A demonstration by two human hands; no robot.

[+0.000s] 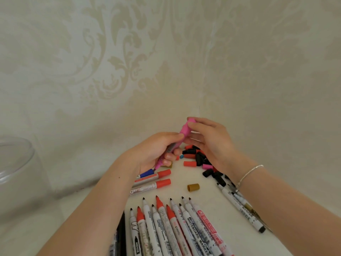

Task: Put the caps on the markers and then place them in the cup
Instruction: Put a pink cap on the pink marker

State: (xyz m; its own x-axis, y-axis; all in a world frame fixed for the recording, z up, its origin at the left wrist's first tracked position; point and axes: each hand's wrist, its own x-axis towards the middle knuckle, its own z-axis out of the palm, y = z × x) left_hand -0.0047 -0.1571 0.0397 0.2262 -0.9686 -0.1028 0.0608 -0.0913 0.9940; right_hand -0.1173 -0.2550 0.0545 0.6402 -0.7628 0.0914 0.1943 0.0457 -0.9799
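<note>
My left hand [156, 150] grips the barrel of a pink marker [172, 147], held tilted above the table. My right hand [210, 139] pinches the pink cap [185, 129] that sits on the marker's upper end. A clear plastic cup [16, 169] stands at the far left. Several uncapped markers [171, 226] lie in a row at the front, tips pointing away from me. Two red-capped markers [155, 183] and a blue-capped one [146, 173] lie below my left hand. A heap of loose black, red and pink caps [201, 159] lies under my right hand.
A brown cap [193, 187] lies alone in the middle of the white table. More uncapped markers [241, 207] lie under my right forearm. A patterned cream wall rises just behind the table. A silver bracelet [249, 173] circles my right wrist.
</note>
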